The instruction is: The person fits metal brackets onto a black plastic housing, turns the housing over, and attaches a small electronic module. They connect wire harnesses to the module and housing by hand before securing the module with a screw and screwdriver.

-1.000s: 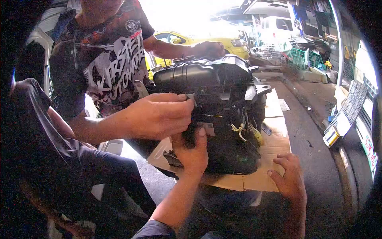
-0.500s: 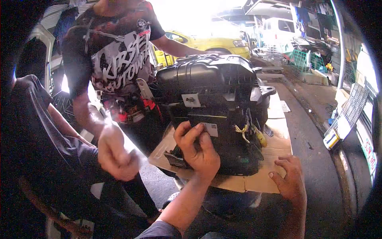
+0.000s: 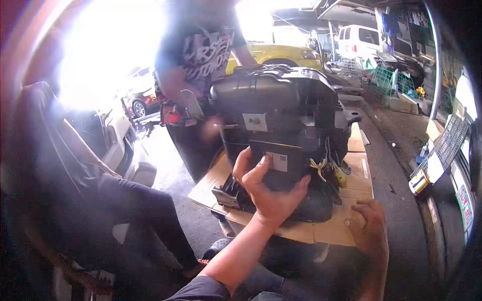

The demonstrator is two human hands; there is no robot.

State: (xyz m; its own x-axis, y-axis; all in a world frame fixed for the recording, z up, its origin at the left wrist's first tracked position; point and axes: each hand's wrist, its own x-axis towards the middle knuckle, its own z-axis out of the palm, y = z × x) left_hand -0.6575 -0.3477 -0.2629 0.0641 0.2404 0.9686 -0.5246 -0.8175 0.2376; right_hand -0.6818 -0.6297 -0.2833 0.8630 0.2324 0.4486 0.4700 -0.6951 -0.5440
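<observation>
A large black plastic housing (image 3: 276, 95) stands on flattened cardboard (image 3: 351, 233). Against its lower front, my left hand (image 3: 271, 193) has thumb and fingers spread around a black box-shaped part (image 3: 286, 178) with a white label (image 3: 277, 161). Yellow connector wires (image 3: 319, 164) hang just right of that hand. My right hand (image 3: 369, 226) is at the cardboard's right edge, fingers curled loosely and apart, with nothing visible in it. A black bracket-like piece (image 3: 226, 196) lies at the left of the cardboard.
A co-worker (image 3: 206, 60) stands behind the housing at the left, one arm reaching behind it. Another person (image 3: 65, 165) sits at the far left. Behind are a yellow car (image 3: 281, 53) and a white van (image 3: 359, 40); a perforated metal strip (image 3: 444, 145) stands at the right.
My left hand has spread its thumb to the right across the box-shaped part. The co-worker's near hand has moved away toward the housing's left side. The view has shifted left.
</observation>
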